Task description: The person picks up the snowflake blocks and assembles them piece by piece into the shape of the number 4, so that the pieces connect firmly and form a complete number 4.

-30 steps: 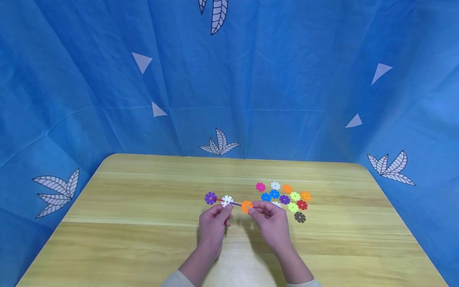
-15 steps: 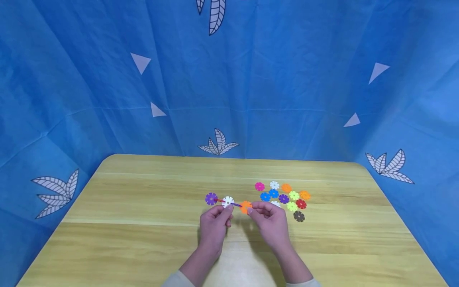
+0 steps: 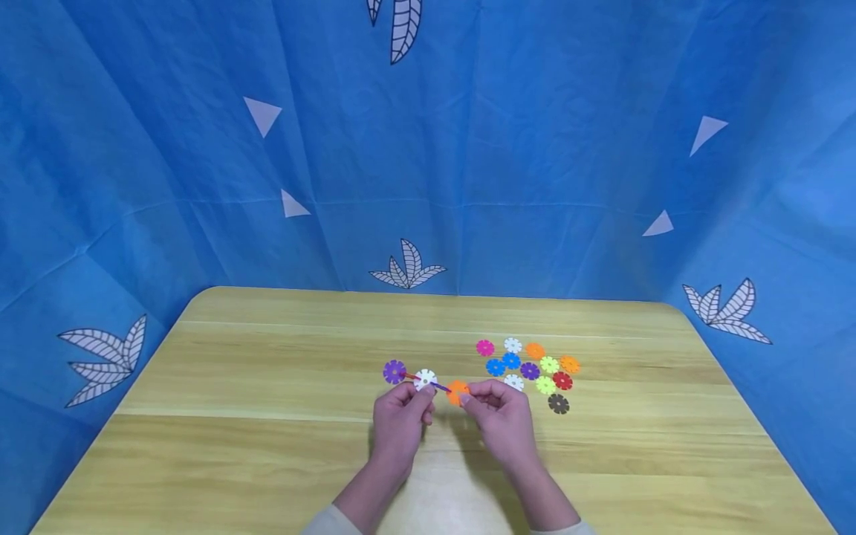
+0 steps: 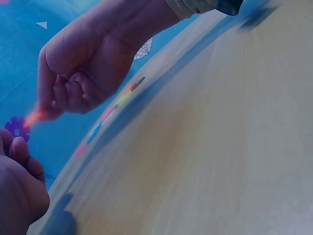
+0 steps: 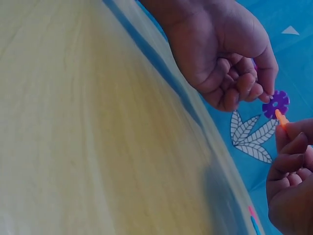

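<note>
Several notched plastic discs form a chain above the table. My left hand [image 3: 396, 420] pinches its white disc [image 3: 424, 375] between thumb and fingers. At the chain's right end, my right hand [image 3: 503, 423] pinches an orange disc [image 3: 457, 393]. Between these two, a purple disc [image 5: 281, 99] shows flat in the right wrist view and edge-on in the head view. Left of the white one come a red disc [image 3: 410, 375], edge-on, and another purple disc [image 3: 394, 371] at the far end. In the left wrist view the orange disc [image 4: 33, 119] is edge-on and blurred, its slot joined at the purple disc.
Loose notched discs lie on the wooden table [image 3: 234, 446] right of the hands, among them a pink disc [image 3: 485, 348], a blue disc [image 3: 495, 367], a red disc [image 3: 562, 380] and a dark brown disc [image 3: 558, 403]. A blue curtain [image 3: 535, 148] hangs behind the table's far edge.
My right hand has lowered slightly toward me with the orange disc, so the chain slopes more on that side. The left hand keeps its pinch on the white disc, nearly still.
</note>
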Available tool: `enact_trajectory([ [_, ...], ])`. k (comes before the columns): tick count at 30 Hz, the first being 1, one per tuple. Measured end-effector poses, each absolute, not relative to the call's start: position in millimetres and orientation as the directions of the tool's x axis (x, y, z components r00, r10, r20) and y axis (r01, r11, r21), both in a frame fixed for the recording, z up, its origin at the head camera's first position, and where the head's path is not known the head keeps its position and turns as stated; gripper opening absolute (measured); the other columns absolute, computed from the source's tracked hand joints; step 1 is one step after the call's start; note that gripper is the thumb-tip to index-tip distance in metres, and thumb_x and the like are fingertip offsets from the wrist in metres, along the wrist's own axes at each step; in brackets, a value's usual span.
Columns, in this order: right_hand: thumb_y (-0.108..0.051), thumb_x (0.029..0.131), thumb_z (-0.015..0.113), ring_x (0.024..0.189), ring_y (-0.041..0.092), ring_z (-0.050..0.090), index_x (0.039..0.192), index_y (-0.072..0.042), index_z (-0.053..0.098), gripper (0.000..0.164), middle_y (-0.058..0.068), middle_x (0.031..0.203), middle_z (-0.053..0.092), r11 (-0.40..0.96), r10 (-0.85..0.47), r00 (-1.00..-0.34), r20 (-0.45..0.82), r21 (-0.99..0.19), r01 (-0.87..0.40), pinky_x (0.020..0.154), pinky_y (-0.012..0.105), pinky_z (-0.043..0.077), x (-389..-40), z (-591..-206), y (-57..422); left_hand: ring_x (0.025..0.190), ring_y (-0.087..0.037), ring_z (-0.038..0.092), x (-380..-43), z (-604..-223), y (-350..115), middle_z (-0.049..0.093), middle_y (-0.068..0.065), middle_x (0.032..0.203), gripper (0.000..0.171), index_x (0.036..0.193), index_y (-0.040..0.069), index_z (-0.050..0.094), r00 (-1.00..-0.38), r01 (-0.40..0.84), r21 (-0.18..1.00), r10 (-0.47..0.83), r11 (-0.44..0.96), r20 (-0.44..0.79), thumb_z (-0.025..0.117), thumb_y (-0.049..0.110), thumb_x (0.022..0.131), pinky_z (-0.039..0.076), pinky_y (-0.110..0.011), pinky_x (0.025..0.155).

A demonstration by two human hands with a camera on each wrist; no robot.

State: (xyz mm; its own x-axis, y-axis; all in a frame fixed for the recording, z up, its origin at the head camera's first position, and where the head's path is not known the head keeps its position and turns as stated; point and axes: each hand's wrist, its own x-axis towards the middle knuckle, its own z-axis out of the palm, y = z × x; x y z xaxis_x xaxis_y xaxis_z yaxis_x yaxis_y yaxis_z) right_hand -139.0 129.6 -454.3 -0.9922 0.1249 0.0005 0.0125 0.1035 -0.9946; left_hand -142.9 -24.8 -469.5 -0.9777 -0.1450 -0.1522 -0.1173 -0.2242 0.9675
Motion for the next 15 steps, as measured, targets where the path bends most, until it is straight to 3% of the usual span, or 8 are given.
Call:
enact_trajectory([
  [5, 0.004, 0.083, 0.074, 0.056, 0.013, 0.051, 0.093, 0.003, 0.069, 0.011, 0.011, 0.077, 0.066, 0.065, 0.131, -0.991, -0.031, -0.997, 0.04, 0.045, 0.02, 0.041, -138.5, -454.9, 128.2, 0.058, -0.013, 0.056, -142.4, -470.6, -24.0, 0.063, -0.01, 0.073, 0.02, 0.077, 0.0, 0.064, -0.982, -0.097, 0.973, -0.138, -0.209, -0.127, 0.074, 0.012, 0.09, 0.044, -0.02, 0.05],
  [15, -0.001, 0.083, 0.078, 0.057, 0.02, 0.059, 0.093, 0.001, 0.075, 0.011, 0.014, 0.082, 0.072, 0.045, 0.125, -0.992, 0.001, -0.999, 0.005, 0.043, 0.019, 0.041, -141.7, -455.0, 128.5, 0.059, -0.013, 0.053, -145.3, -472.5, -24.8, 0.063, -0.01, 0.071, 0.033, 0.087, -0.004, 0.067, -0.982, -0.083, 0.988, -0.157, -0.132, -0.104, 0.074, 0.028, 0.092, 0.036, -0.018, 0.046],
])
